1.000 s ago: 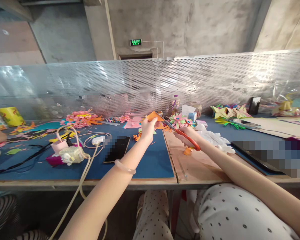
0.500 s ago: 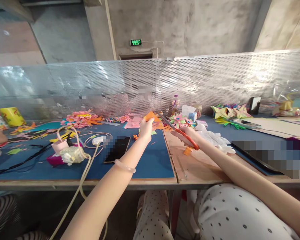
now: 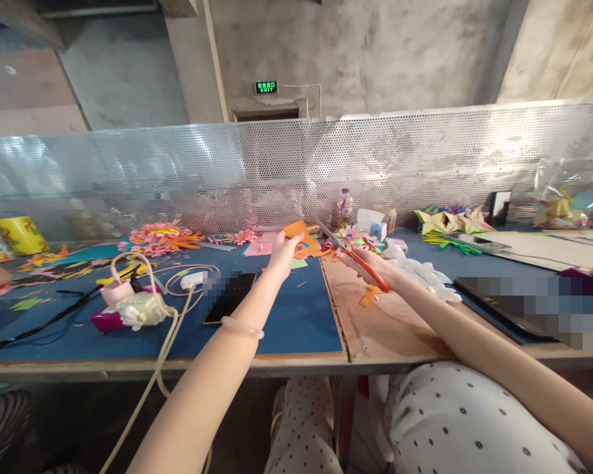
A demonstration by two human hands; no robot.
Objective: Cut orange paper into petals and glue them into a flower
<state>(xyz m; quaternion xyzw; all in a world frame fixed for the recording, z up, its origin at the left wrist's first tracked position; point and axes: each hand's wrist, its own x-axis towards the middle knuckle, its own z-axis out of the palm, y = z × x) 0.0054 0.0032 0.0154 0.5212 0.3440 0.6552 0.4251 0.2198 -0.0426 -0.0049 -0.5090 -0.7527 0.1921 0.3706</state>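
Note:
My left hand [image 3: 285,253] pinches a piece of orange paper [image 3: 310,246] above the far part of the blue table mat. Orange-handled scissors [image 3: 363,263] are gripped in my right hand [image 3: 370,261], with the blades angled up and left beside the paper. The blades look apart from the paper, though blur hides the exact gap. Under my right hand lies an orange paper scrap [image 3: 370,295] on the bare wood. Behind the scissors sits a cluster of paper flowers [image 3: 358,237].
A dark phone [image 3: 230,297] and a charger with cables [image 3: 139,309] lie left. Pink paper flowers [image 3: 153,237] are piled behind them. White plastic bags [image 3: 425,276] and a black tablet-like object [image 3: 494,309] lie right. A perforated metal screen [image 3: 286,158] borders the back.
My left hand has shifted slightly left, and the orange paper has turned in its fingers. The scissors stay close to the paper. The whole view has moved a little.

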